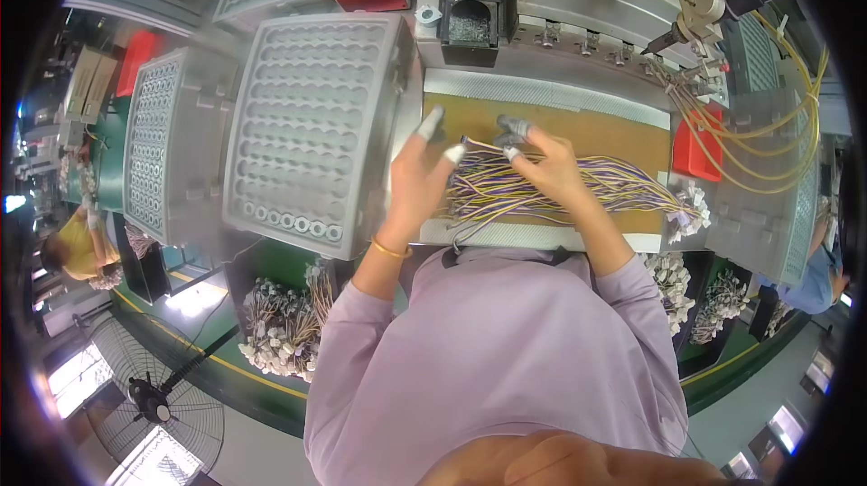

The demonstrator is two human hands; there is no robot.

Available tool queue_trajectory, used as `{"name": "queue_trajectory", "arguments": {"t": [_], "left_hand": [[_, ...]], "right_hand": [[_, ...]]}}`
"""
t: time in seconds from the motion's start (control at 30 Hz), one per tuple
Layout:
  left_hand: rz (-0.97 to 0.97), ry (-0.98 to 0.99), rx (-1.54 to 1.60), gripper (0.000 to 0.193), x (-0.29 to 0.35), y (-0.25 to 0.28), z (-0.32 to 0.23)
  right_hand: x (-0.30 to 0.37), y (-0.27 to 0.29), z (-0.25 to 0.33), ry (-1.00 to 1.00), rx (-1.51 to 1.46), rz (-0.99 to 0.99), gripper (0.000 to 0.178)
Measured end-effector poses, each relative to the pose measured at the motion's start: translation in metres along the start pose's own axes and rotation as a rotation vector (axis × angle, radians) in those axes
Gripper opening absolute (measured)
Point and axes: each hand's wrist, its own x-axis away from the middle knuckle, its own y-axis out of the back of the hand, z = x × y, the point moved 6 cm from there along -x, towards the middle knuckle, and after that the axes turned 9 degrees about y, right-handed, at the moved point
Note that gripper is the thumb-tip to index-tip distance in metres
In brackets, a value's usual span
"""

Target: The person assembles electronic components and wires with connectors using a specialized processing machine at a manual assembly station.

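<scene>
At the frame's centre, the right hand (548, 165) pinched the near end of a bundle of purple, yellow and white wires (578, 192) lying left-to-right across the brown counter (623, 138), while the left hand (417, 183) hovered beside it, fingers spread loose.

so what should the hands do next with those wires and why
Probably draw one wire end out of the wire bundle: the right hand already pinches ends at its top edge, while the left hand rests spread on the other side.

The person wears a soft light-purple top with sleeves pushed up to the elbows. A thin gold bangle (392, 250) sits on the left wrist. Small grey caps (434, 117) cover the fingertips of both hands.
</scene>
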Motion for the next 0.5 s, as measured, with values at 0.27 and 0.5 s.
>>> {"name": "queue_trajectory", "arguments": {"t": [0.27,0.5], "left_hand": [[0.009,-0.294,-0.115,0.022,0.001,-0.006,-0.027],[-0.568,0.240,-0.611,0.031,0.028,0.183,0.097]], "right_hand": [[-0.004,-0.015,0.017,-0.163,-0.062,0.167,0.019],[-0.002,0.012,-0.001,-0.237,-0.337,-0.004,0.014]]}}
